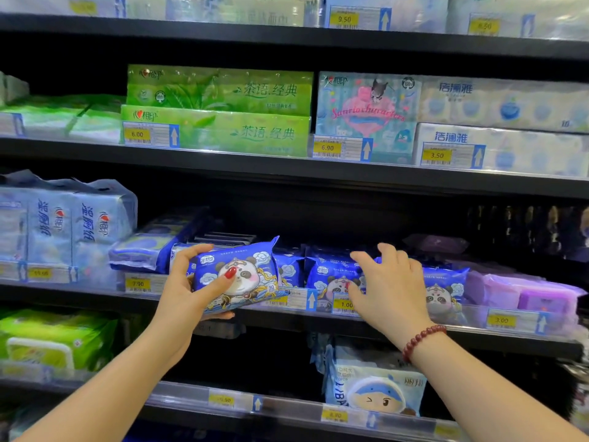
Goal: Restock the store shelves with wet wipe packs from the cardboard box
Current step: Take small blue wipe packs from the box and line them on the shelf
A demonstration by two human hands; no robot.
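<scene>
Wet wipe pack (255, 282), blue with a panda print, is tilted in the left hand (188, 291), thumb pressed on its front and fingers (220, 315) curled under its near edge, just above the shelf (274, 316) lip. Right hand (392, 288) hovers, fingers (361, 260) spread and straight, over the matching packs (331, 275) shelved to the right; purple packs (529, 291) lie further right.

blue panda-print wipe pack (255, 272); green tissue packs (220, 113); purple packs (516, 290); dark red bead bracelet (422, 340).
</scene>
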